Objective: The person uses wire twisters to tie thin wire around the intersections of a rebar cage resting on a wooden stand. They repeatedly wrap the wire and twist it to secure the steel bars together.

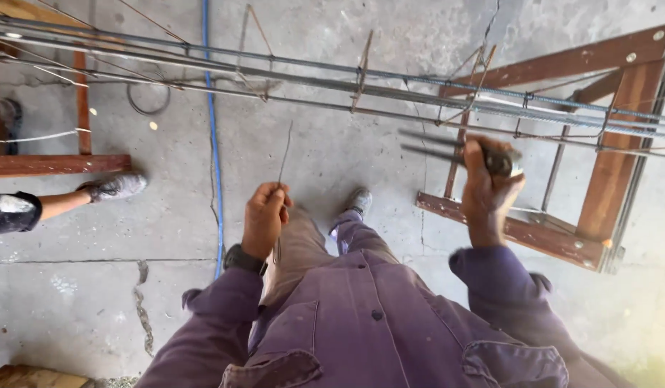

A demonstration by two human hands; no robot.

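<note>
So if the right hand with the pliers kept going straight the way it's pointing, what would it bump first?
Probably the long steel bars just beyond the right hand. Its pliers point up and left toward them, though depth is hard to judge.

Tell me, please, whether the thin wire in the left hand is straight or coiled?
Straight. The wire rises in one thin, nearly upright line from the closed left hand, with no loops visible.
</note>
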